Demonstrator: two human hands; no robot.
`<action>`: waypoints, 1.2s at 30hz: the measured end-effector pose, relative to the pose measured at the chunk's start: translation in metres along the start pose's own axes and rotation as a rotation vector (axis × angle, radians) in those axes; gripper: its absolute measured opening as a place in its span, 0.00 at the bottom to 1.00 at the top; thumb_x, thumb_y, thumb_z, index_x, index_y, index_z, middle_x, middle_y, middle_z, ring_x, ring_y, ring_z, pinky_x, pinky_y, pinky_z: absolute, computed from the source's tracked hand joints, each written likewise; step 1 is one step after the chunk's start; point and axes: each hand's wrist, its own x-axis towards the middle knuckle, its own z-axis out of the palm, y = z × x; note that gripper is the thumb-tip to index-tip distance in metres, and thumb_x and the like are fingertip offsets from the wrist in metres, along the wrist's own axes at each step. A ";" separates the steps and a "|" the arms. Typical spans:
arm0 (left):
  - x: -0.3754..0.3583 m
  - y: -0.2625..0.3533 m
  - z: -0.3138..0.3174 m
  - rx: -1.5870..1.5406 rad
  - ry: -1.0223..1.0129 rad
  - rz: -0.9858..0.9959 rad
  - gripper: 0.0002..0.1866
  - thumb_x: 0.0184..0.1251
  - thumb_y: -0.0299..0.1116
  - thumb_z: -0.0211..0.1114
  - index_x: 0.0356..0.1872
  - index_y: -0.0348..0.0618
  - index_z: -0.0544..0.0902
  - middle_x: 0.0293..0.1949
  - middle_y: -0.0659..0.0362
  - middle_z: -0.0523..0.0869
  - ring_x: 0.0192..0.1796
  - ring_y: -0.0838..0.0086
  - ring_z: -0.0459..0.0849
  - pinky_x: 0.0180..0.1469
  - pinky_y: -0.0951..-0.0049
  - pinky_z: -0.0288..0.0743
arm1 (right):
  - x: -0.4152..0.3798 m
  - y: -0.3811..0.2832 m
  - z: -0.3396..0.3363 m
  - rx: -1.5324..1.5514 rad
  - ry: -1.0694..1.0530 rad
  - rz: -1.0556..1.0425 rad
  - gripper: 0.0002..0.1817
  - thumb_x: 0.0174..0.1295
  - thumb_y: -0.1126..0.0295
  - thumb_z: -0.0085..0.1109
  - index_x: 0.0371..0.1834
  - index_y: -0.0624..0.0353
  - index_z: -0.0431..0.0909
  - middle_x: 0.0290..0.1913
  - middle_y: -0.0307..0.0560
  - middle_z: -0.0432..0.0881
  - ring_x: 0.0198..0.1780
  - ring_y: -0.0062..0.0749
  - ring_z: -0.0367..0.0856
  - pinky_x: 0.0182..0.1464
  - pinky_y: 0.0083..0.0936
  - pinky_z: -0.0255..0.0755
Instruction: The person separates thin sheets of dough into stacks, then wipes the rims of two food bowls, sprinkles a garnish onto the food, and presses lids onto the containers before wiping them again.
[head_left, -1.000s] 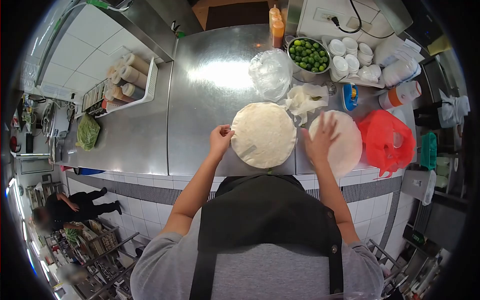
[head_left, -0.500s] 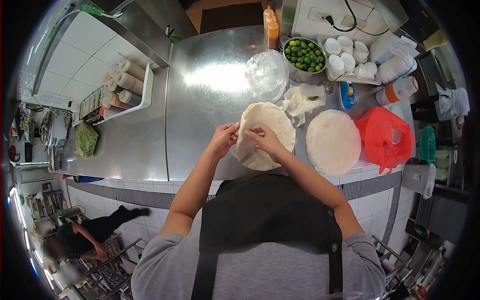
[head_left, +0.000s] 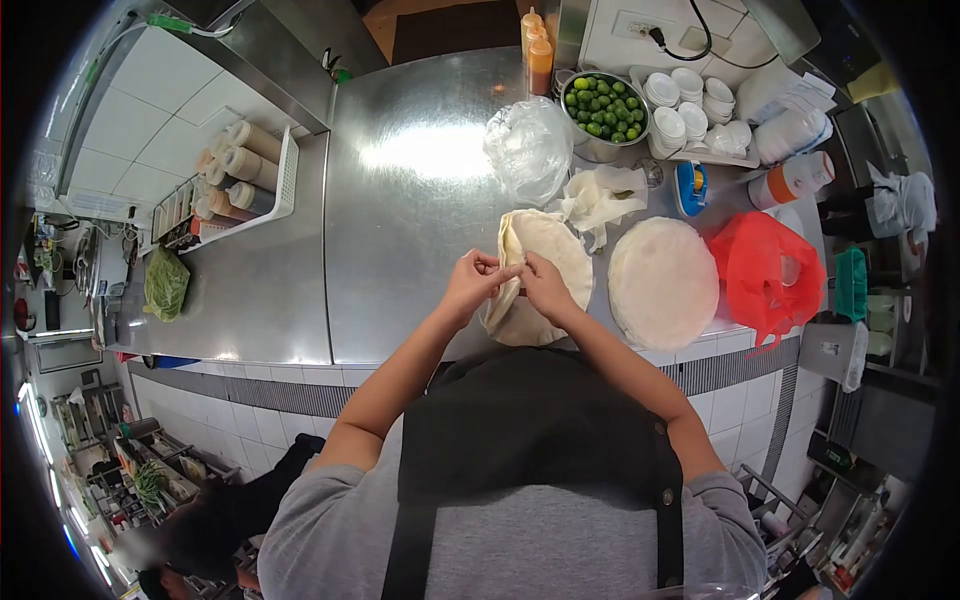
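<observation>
Item: flatbread (head_left: 545, 262) on bench (head_left: 400, 200), its left edge lifted and pinched by fingers of my left hand (head_left: 470, 285) and right hand (head_left: 545, 288); second stack (head_left: 663, 282) right of them.

Commercial kitchen: steel counter (head_left: 420, 180), sauce bottles (head_left: 538, 50), lime bowl (head_left: 603, 105)
</observation>
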 end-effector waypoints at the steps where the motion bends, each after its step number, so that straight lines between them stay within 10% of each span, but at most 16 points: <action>1: 0.002 -0.006 0.000 -0.009 0.020 -0.043 0.20 0.60 0.41 0.79 0.37 0.38 0.78 0.29 0.62 0.82 0.27 0.85 0.76 0.29 0.84 0.70 | 0.001 0.001 0.001 0.002 0.001 -0.002 0.15 0.71 0.62 0.51 0.42 0.66 0.74 0.40 0.54 0.79 0.45 0.33 0.80 0.43 0.34 0.78; 8: 0.026 -0.047 -0.027 0.343 0.133 0.075 0.17 0.67 0.40 0.73 0.42 0.34 0.83 0.32 0.59 0.86 0.30 0.81 0.81 0.34 0.77 0.75 | 0.016 0.053 0.009 -0.032 0.066 -0.039 0.13 0.68 0.69 0.47 0.38 0.70 0.75 0.35 0.61 0.78 0.42 0.39 0.79 0.47 0.36 0.71; 12: 0.021 -0.040 -0.036 0.266 0.141 -0.044 0.16 0.70 0.38 0.68 0.45 0.32 0.86 0.34 0.59 0.88 0.33 0.79 0.82 0.37 0.74 0.76 | 0.007 0.053 -0.004 0.243 -0.020 -0.044 0.13 0.71 0.73 0.47 0.53 0.66 0.76 0.48 0.45 0.82 0.47 0.29 0.83 0.53 0.33 0.81; 24: 0.035 -0.042 -0.033 -0.064 0.212 -0.097 0.13 0.70 0.31 0.67 0.45 0.28 0.86 0.35 0.57 0.89 0.32 0.77 0.84 0.36 0.74 0.77 | -0.083 -0.017 -0.032 0.818 0.098 -0.034 0.19 0.71 0.74 0.48 0.63 0.67 0.74 0.58 0.47 0.82 0.58 0.32 0.81 0.63 0.28 0.73; 36: 0.064 -0.067 -0.042 0.265 0.395 0.042 0.15 0.67 0.35 0.68 0.43 0.29 0.87 0.31 0.52 0.90 0.32 0.71 0.86 0.38 0.66 0.77 | -0.133 -0.077 -0.099 0.520 0.383 -0.418 0.29 0.65 0.75 0.45 0.71 0.68 0.65 0.67 0.51 0.74 0.69 0.35 0.71 0.74 0.31 0.59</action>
